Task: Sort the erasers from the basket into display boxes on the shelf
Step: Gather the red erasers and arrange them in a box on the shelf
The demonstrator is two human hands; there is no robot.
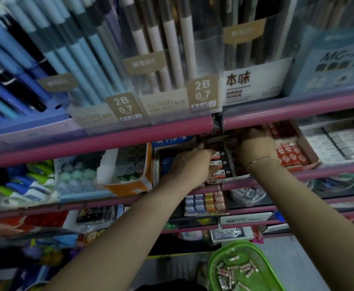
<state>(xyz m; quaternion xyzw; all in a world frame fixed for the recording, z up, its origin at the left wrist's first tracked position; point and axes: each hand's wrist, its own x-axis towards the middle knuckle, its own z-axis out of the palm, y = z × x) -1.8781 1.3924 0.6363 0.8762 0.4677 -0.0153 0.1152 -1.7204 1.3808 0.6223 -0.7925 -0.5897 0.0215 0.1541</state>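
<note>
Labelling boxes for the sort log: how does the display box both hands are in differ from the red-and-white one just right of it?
The dark eraser box holds black-and-red sleeved erasers; the red-and-white eraser box holds red-and-white ones. The left hand and the right hand both reach into the dark eraser box; neither reaches into the red-and-white one, though the right wrist hides part of it. Both boxes sit open-topped on the same shelf, erasers packed in rows.
</note>
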